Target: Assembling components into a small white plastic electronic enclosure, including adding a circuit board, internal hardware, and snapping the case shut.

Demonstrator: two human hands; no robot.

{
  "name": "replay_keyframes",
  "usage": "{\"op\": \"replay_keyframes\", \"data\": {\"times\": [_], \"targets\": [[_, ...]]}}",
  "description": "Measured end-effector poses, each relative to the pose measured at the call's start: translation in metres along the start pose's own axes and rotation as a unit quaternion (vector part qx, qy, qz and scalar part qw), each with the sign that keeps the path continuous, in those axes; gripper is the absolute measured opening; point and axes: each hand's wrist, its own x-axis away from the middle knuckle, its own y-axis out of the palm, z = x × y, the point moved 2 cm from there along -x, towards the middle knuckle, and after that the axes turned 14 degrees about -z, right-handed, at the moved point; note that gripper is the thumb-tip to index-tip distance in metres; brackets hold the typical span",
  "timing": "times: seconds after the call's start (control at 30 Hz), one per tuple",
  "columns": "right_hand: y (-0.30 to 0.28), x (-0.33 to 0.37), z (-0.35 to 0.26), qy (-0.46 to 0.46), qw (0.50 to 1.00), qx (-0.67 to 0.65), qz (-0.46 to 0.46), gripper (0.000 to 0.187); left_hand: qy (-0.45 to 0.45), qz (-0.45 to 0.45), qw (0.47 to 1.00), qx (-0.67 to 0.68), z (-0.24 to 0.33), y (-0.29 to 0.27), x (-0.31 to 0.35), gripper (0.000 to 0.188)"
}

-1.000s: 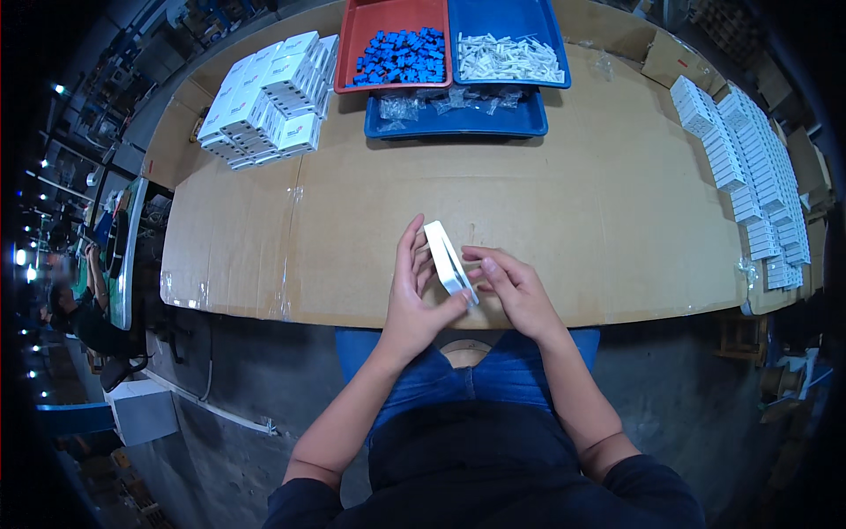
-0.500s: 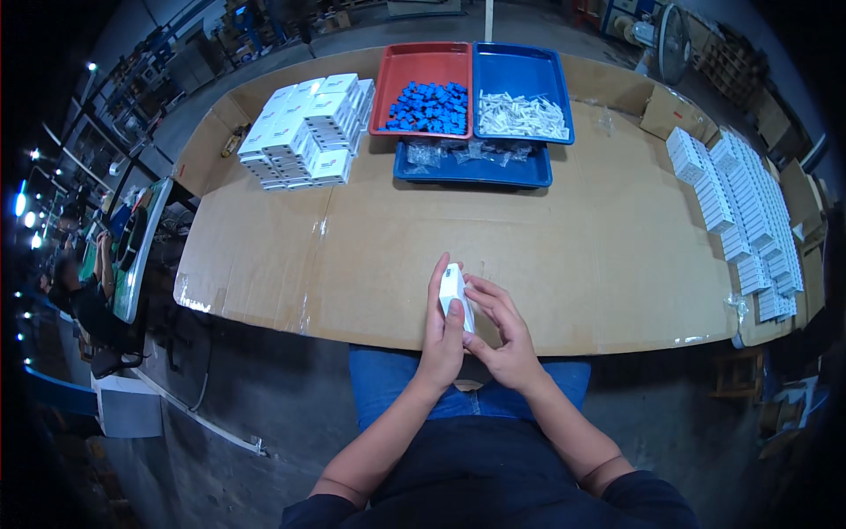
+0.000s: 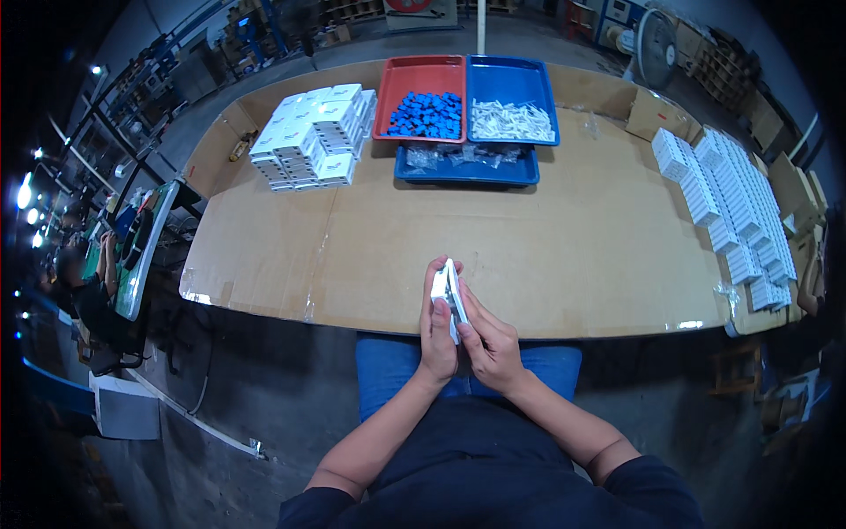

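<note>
One white box (image 3: 442,284): I am clasping it between left hand (image 3: 436,344) and right hand (image 3: 496,348), both pressing its sides, near brown tabletop (image 3: 582,273).

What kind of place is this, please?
Probably a factory workshop: a cardboard-covered table holds a red tray of small blue parts and a stack of white boxes, with a large fan beyond.

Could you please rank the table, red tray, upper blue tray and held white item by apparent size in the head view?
1. Table
2. Red tray and upper blue tray: too alike to rank
3. Held white item, partly hidden
</note>
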Motion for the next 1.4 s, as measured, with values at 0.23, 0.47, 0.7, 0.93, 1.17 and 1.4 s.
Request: {"op": "replay_keyframes", "data": {"times": [0.23,0.47,0.7,0.93,1.17,1.4], "targets": [[-0.01,0.002,-0.003,-0.009,0.999,-0.006,0.039,0.048,0.014,-0.031,0.998,0.045,0.0,0.012,-0.017,0.089],[-0.026,0.002,-0.003,0.035,0.992,-0.108,0.052,0.051,0.069,-0.093,0.993,-0.019,-0.006,0.01,-0.034,0.092],[-0.046,-0.005,0.002,0.273,0.858,-0.431,0.062,0.057,0.108,-0.142,0.953,-0.246,-0.008,0.012,-0.038,0.103],[-0.027,-0.017,0.023,0.235,0.883,-0.391,0.113,0.059,0.093,-0.078,0.951,-0.284,-0.022,-0.001,-0.043,0.095],[-0.016,-0.026,0.029,0.208,0.921,-0.319,0.083,0.055,0.095,-0.024,0.966,-0.238,-0.043,-0.013,-0.043,0.096],[-0.016,-0.035,0.04,0.152,0.96,-0.231,0.032,0.049,0.131,-0.013,0.975,-0.177,-0.039,-0.026,-0.05,0.085]]}}
